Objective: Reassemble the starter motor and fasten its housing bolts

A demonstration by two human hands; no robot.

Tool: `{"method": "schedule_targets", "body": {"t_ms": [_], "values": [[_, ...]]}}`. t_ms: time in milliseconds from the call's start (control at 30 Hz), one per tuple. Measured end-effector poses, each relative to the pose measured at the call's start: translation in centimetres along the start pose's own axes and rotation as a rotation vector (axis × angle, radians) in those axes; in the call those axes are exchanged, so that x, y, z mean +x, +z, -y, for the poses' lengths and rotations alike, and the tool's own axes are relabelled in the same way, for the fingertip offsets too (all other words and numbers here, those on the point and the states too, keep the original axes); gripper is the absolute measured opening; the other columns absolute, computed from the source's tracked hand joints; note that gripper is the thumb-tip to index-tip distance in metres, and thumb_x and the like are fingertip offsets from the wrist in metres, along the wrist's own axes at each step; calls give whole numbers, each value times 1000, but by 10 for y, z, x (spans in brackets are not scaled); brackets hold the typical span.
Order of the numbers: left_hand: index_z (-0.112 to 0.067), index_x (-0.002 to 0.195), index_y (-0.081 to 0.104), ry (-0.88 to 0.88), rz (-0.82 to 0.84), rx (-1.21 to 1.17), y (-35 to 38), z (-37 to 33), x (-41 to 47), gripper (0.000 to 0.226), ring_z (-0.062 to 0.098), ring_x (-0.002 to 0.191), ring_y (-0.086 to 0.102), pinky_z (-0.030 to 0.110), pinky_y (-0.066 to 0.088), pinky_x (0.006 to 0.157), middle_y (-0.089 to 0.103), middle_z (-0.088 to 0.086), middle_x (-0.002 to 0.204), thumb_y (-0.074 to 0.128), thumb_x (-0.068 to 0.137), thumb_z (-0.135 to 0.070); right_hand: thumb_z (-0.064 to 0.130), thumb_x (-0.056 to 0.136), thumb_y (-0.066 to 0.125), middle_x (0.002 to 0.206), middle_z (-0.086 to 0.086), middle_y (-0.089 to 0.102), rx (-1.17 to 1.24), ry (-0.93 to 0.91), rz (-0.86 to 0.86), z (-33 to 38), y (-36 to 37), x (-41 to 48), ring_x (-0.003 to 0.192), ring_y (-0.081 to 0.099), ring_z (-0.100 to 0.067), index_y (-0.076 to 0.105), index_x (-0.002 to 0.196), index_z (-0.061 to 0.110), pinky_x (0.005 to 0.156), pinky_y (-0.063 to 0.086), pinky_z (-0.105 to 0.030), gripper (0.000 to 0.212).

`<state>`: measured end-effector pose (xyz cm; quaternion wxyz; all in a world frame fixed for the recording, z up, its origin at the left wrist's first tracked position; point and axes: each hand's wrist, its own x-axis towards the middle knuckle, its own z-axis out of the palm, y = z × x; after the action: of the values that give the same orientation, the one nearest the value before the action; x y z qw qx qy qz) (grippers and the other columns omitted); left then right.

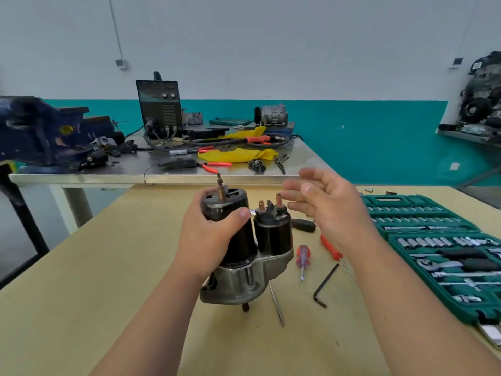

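1. Starter motor (244,246): stood upright on surface (108,267), within left grip.
2. Left grip (208,237): clasped round motor's black housing, thumb frontward.
3. Right grip (330,210): hung released, fingers relaxed, just right of solenoid (272,236).

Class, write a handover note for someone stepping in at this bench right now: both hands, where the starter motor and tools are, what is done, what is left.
Left hand grips the black housing of the starter motor, which stands upright on the wooden table.
Right hand is open in the air beside the solenoid, holding nothing.
A thin metal rod, possibly a housing bolt, a hex key, a short screwdriver and a red screwdriver lie right of the motor. The open socket set is further right.
Done: housing and solenoid sit on the base casting.
Left: probably fitting and tightening the housing bolts.
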<state>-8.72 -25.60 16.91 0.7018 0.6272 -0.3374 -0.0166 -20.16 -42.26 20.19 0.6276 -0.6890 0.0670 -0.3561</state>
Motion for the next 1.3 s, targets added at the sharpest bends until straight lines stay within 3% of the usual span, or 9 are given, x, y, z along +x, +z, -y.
{"method": "schedule_targets", "body": {"t_ms": [267,367,467,533,633,767,1033,1167,1300], "values": [[-32,101,61,-29,27,-65,-4,7,9,53,10,81,68,23,54,64,68,-13,84,70,52,-50,20,85,69,78,12,74,-408,-223,3,10,18,4,76,70,-6,71,82,29,76,59,-33,10],[-26,106,61,-5,52,-67,-5,7,8,58,18,87,68,32,56,71,68,-6,90,71,55,-50,29,84,70,76,18,71,-611,-303,68,14,28,8,72,66,0,73,81,32,69,57,-28,5],[-26,105,61,-1,73,-65,-4,8,8,57,20,89,68,34,55,72,69,-4,92,71,55,-50,34,86,67,80,28,68,-721,-287,165,21,24,8,76,63,7,73,82,38,65,49,-13,8],[-29,103,61,-8,77,-67,-3,8,8,53,17,88,68,32,54,71,69,-7,89,71,55,-50,33,89,63,84,32,68,-737,-244,250,26,16,5,82,62,11,72,88,40,67,45,-5,12],[-33,100,62,0,92,-75,1,6,8,48,12,85,68,24,53,67,69,-11,88,71,56,-49,31,91,61,85,32,68,-775,-224,280,30,10,3,85,61,10,74,95,36,70,45,-7,14],[-39,96,62,14,106,-81,3,4,6,42,9,84,68,20,53,65,69,-13,88,71,56,-49,31,89,64,78,26,68,-783,-262,235,30,10,4,76,62,4,72,81,37,64,47,-13,13],[-37,97,62,34,125,-88,4,3,4,42,10,84,68,20,52,65,69,-11,89,71,57,-47,28,85,68,74,15,70,-508,-370,-56,8,16,-5,66,66,-4,67,76,36,62,54,-23,12],[-36,99,62,37,129,-81,6,2,4,44,8,84,68,18,52,65,70,-12,88,71,57,-48,29,83,68,80,21,70,-575,-386,-3,6,11,-10,74,65,0,67,79,43,65,51,-14,15],[-42,94,63,30,133,-67,7,3,4,38,8,85,68,21,54,65,70,-13,89,71,57,-49,18,85,68,86,18,73,-536,-327,67,8,0,-14,82,68,1,71,90,36,71,52,-10,19]]}}
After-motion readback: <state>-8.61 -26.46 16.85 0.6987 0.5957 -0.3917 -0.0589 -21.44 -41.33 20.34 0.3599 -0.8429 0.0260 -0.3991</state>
